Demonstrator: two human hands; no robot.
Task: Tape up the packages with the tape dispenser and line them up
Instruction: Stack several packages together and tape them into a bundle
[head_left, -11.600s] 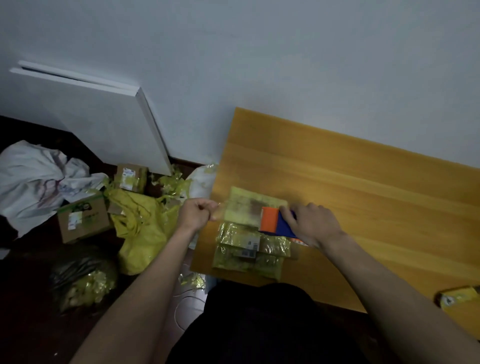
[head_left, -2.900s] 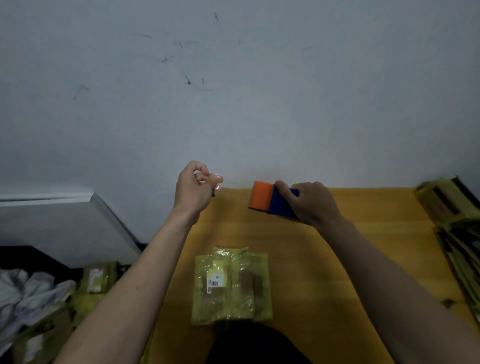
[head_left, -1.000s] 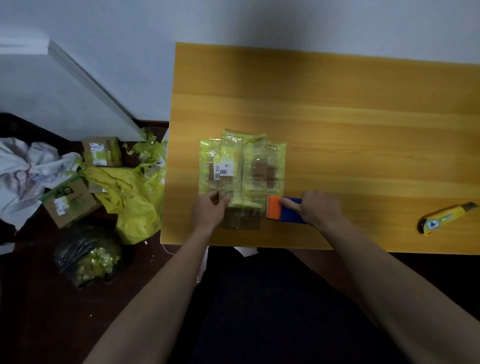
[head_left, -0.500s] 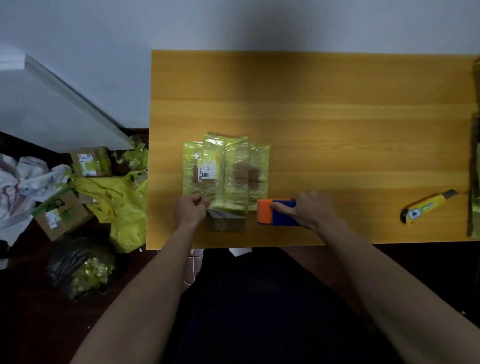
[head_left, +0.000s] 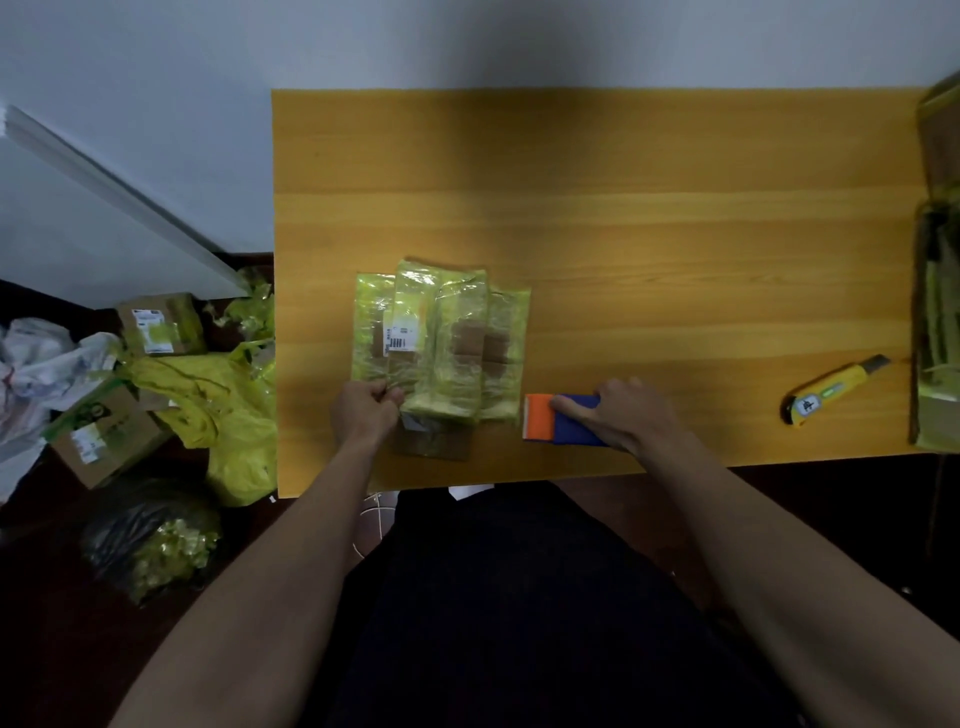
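Table (head_left: 623, 218): yellow wood-grain top, far edge against the wall, near edge at the person's lap.
Wall (head_left: 467, 41): plain pale grey, dimly lit, with a shadow above the middle of the table.
Package (head_left: 441, 338): flat brown parcel wrapped in yellow-green tape, barcode label on top, lying on the table just beyond the left hand.
Left hand (head_left: 366, 410): fingers curled, pinching the package's near left edge.
Dispenser (head_left: 558, 418): orange and blue, resting on the table just right of the package.
Right hand (head_left: 623, 413): curled over the dispenser's blue body, forefinger laid along its top.
Knife (head_left: 834, 389): yellow utility knife, well right of the right hand, lying at a slant.
Stack (head_left: 937, 312): further taped packages at the table's right edge, partly cut off by the frame.
Floor, left of the left hand: dark; two boxes (head_left: 158, 325), a yellow bag (head_left: 228, 415), white cloth (head_left: 36, 364), and a dark bag (head_left: 150, 540) holding yellow scraps.
Board (head_left: 104, 208): white panel leaning against the wall.
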